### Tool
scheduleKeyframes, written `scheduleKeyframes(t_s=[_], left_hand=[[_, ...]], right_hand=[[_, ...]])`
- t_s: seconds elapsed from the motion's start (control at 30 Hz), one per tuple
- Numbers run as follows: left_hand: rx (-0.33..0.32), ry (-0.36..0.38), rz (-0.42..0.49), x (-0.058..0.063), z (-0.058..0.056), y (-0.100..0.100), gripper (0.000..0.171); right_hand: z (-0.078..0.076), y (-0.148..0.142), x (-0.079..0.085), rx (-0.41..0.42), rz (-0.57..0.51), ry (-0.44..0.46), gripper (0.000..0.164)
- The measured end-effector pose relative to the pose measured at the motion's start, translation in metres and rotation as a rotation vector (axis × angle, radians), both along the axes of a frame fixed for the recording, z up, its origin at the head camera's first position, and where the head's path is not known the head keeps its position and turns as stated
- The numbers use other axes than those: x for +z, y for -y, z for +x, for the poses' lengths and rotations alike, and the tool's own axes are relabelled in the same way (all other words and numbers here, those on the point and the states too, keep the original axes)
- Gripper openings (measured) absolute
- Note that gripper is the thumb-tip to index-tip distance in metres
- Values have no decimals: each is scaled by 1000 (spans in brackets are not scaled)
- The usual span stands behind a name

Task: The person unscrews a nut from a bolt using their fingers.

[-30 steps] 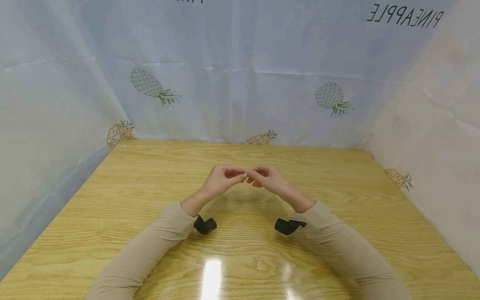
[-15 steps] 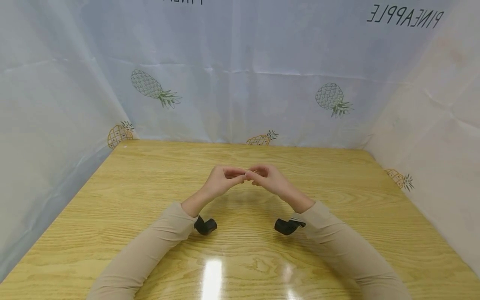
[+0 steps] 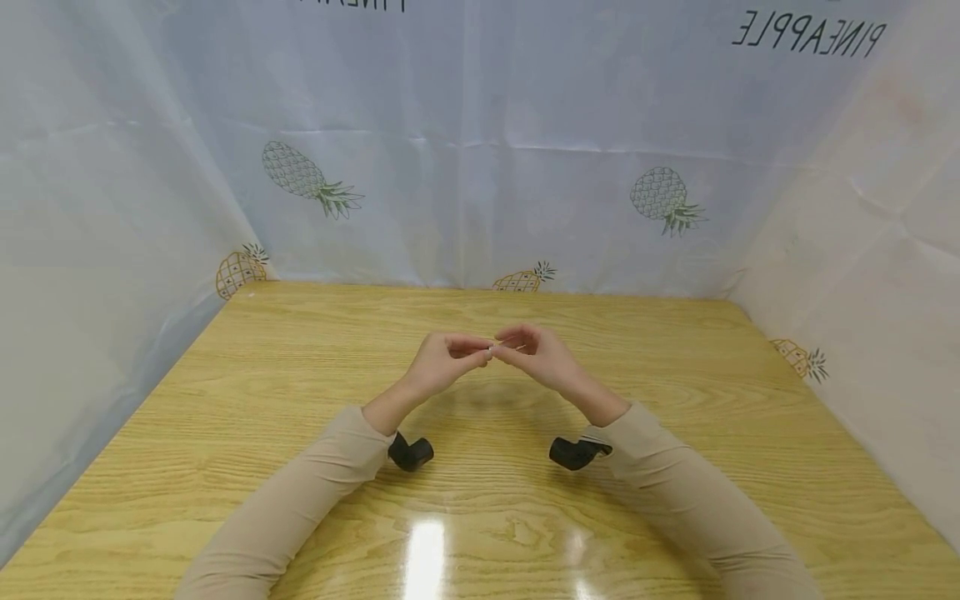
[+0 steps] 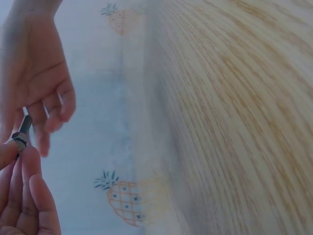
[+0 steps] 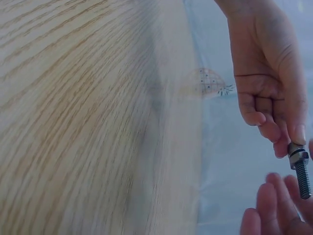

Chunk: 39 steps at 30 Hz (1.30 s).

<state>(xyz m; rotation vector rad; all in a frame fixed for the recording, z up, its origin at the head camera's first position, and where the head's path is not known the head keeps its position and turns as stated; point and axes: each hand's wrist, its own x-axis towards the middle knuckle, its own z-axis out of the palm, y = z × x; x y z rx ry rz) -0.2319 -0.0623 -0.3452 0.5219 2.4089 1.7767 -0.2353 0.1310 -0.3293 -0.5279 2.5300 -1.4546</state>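
Observation:
My left hand [image 3: 442, 364] pinches a small metal bolt [image 5: 304, 181] by one end, between thumb and fingertips. A nut [image 5: 299, 158] sits on it near that grip, and the bare threaded shank points toward my right hand [image 3: 542, 358]. In the left wrist view the bolt [image 4: 26, 125] shows dark, partly covered by the left thumb [image 4: 7, 152]. My right hand's fingers are parted and lie around the shank without closing on it. Its thumb tip is at the bolt; whether it touches cannot be told. Both hands are raised above the wooden table.
The wood-grain table [image 3: 480, 517] extends below and around both arms. Black wrist-worn devices [image 3: 411, 452] hang under the beige sleeves [image 3: 315, 483]. A pale curtain [image 3: 480, 200] printed with pineapples stands behind and at both sides.
The right fingers have lifted and spread away from the bolt, after closing toward it half a second ago. The left hand keeps its pinch in nearly the same place.

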Motion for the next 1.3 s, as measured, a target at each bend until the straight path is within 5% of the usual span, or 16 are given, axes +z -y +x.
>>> scheduleKeyframes(t_s=[0.17, 0.4, 0.67, 0.9, 1.13, 1.3], left_hand=[[4, 4, 0, 0, 0, 0, 26], [2, -4, 7, 0, 1, 1, 27], [-1, -5, 5, -1, -1, 1, 25], [12, -1, -1, -1, -1, 2, 26], [1, -19, -3, -2, -2, 1, 26], [6, -12, 1, -3, -2, 1, 25]], right_hand=[[-1, 1, -2, 15, 1, 47, 35], [0, 0, 0, 9, -3, -15, 33], [0, 2, 0, 31, 3, 75, 34], [-1, 1, -1, -7, 19, 0, 34], [-2, 2, -2, 32, 5, 70, 37], [-1, 2, -1, 1, 33, 35, 32]])
